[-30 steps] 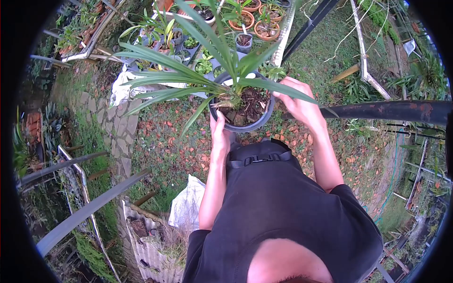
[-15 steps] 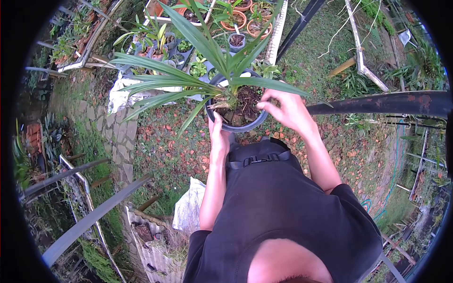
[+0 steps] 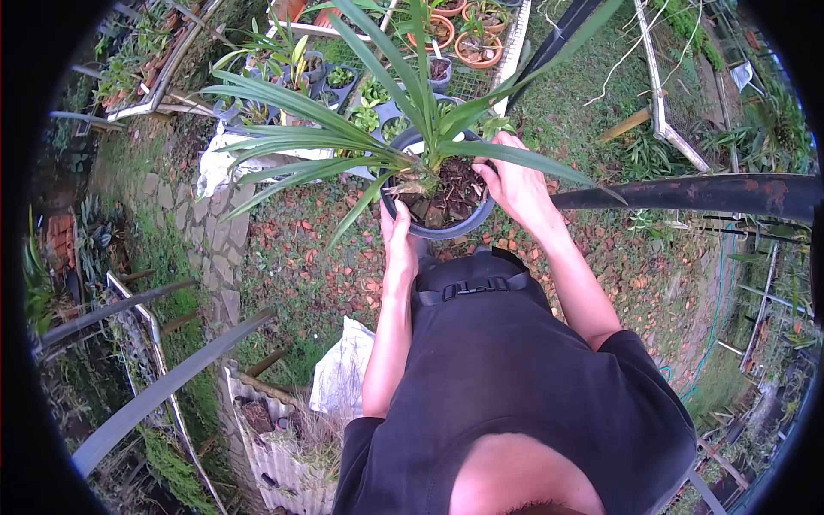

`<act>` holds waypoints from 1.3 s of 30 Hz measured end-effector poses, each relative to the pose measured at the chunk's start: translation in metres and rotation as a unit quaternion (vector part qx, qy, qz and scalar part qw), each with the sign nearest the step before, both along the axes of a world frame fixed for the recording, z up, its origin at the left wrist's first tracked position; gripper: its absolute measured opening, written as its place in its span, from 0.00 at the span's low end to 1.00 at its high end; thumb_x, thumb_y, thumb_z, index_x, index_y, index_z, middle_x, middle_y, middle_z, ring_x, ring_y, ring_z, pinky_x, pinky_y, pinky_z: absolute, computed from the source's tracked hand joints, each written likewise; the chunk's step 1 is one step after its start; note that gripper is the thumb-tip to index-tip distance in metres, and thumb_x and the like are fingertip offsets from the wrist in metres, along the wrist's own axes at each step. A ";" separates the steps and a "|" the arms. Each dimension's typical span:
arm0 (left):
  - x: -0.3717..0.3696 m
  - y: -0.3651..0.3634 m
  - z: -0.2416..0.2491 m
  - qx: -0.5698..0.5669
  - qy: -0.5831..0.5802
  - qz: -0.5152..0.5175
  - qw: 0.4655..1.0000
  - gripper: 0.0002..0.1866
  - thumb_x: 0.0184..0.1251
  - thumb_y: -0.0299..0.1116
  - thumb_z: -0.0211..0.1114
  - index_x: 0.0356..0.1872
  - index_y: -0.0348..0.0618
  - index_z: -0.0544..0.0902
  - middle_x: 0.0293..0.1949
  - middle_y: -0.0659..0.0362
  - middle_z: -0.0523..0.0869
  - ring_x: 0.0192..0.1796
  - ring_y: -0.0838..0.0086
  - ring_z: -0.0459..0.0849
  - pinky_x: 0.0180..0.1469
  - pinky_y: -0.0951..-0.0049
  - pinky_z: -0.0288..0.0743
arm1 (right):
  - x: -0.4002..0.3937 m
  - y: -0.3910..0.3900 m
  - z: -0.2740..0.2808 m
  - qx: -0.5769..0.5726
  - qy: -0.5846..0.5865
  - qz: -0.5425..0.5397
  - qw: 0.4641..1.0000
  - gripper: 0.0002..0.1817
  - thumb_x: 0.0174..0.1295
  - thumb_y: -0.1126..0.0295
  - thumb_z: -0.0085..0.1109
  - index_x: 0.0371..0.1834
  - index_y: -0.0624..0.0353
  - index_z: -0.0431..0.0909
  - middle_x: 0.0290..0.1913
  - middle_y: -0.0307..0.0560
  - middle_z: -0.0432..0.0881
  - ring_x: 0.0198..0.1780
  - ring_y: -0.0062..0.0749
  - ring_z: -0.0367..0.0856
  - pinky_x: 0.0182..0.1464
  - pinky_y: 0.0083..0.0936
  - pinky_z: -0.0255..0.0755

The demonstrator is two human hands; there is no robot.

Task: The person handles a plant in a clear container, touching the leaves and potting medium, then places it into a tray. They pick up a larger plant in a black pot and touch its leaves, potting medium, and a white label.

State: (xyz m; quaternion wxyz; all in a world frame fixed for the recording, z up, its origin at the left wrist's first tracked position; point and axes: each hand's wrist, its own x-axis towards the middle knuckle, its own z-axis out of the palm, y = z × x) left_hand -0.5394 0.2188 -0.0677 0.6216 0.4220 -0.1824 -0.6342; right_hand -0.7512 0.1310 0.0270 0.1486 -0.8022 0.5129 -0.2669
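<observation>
A dark round plant pot (image 3: 455,230) is held up in front of my waist. Long strap-like green leaves of a potted plant (image 3: 421,112) fan out from it, mostly to the left and upward. Brown chunky potting mix (image 3: 459,193) fills the pot around the plant's base. My left hand (image 3: 398,240) grips the pot's left side, thumb at the rim and fingers hidden beneath. On the right side, my right hand (image 3: 518,187) holds the rim with its thumb over the edge; a leaf crosses above it, and the other fingers are partly hidden.
Beyond the pot stands a bench with grey plant trays (image 3: 386,112) and terracotta pots (image 3: 478,50). A black rusty pole (image 3: 712,193) runs in from the right. White sacking (image 3: 343,369) lies at lower left, near a stone path (image 3: 202,232).
My right hand has moved from above the potting mix to the pot's right rim and closed on it. The pot and plant have shifted slightly right.
</observation>
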 end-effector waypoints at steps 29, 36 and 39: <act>0.000 0.003 0.009 0.006 -0.014 -0.004 1.000 0.35 0.83 0.52 0.59 0.82 0.50 0.59 0.73 0.55 0.73 0.73 0.64 0.75 0.72 0.53 0.74 | -0.001 0.008 0.032 0.095 -0.096 0.062 0.989 0.08 0.63 0.69 0.70 0.40 0.60 0.85 0.39 0.48 0.82 0.43 0.47 0.80 0.50 0.46 0.75; 0.004 0.003 0.003 -0.006 -0.008 0.004 1.000 0.35 0.84 0.51 0.59 0.83 0.48 0.58 0.73 0.55 0.73 0.73 0.65 0.75 0.73 0.53 0.72 | -0.029 0.020 0.050 0.017 0.083 -0.061 0.995 0.12 0.57 0.71 0.74 0.43 0.60 0.87 0.45 0.50 0.81 0.51 0.49 0.79 0.53 0.46 0.74; 0.005 0.003 0.002 -0.004 -0.010 -0.007 1.000 0.35 0.85 0.50 0.58 0.82 0.48 0.58 0.73 0.55 0.73 0.73 0.66 0.75 0.74 0.53 0.72 | -0.004 0.022 0.039 0.006 0.046 0.047 0.998 0.12 0.53 0.73 0.76 0.42 0.56 0.90 0.45 0.49 0.81 0.54 0.49 0.78 0.55 0.46 0.74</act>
